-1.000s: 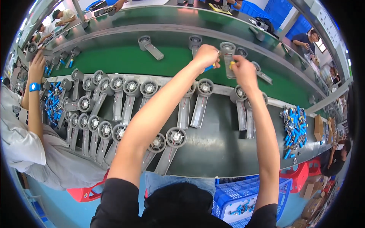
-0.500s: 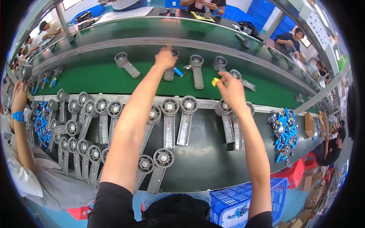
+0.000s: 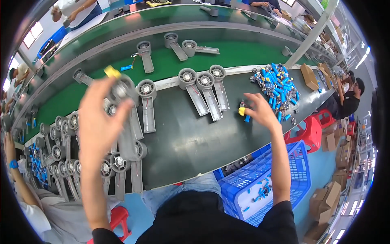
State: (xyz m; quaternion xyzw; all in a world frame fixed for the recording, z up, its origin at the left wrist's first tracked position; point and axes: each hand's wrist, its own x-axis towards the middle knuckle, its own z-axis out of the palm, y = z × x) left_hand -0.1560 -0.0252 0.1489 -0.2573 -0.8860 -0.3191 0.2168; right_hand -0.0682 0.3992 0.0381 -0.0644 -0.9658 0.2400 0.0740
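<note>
My left hand [image 3: 97, 118], blurred by motion, is closed around a grey fan housing [image 3: 129, 142] with a round head and long handle, lifted above the table. A yellow cover [image 3: 111, 72] shows at one of its fingertips. My right hand [image 3: 262, 112] is raised over the table's right half. Between its thumb and fingers is a blue battery [image 3: 247, 118] with a small dark part, partly hidden. Yellow also shows at that thumb. Close to the right hand lies a pile of blue batteries with wired boards [image 3: 280, 87]. Three fan housings [image 3: 206, 83] lie left of it.
On the green conveyor [image 3: 162, 67] lie more housings and a wired blue battery [image 3: 126, 67]. Many housings crowd the table's left side, near a co-worker's arm [image 3: 14, 164]. A blue crate [image 3: 235, 195] and red stools [image 3: 304, 132] stand below the table. A metal post [image 3: 313, 34] rises at right.
My left hand has come back from the conveyor with a fan housing. My right hand has moved right and nearer, toward the battery pile, and now holds a battery. The view has swung right.
</note>
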